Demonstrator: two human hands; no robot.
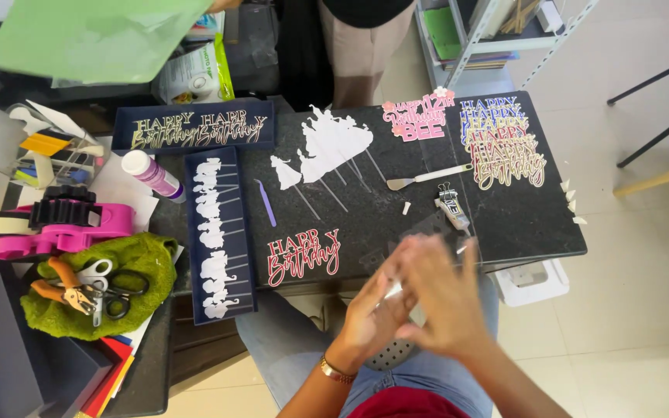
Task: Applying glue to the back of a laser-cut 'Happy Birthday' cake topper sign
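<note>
My left hand and my right hand meet over my lap at the near edge of the black table. Both are blurred, and a small white piece shows between their fingers; I cannot tell what it is. A red and white birthday cake topper lies on the table just left of my left hand. Beyond it lie white figure cutouts on sticks, a purple pick tool, a white-handled spatula and a binder clip.
A dark tray of white cutouts and a gold-lettered topper tray sit left. A glue bottle, pink tape dispenser, scissors and pliers on a green cloth lie further left. Stacked coloured toppers sit far right. Another person stands behind.
</note>
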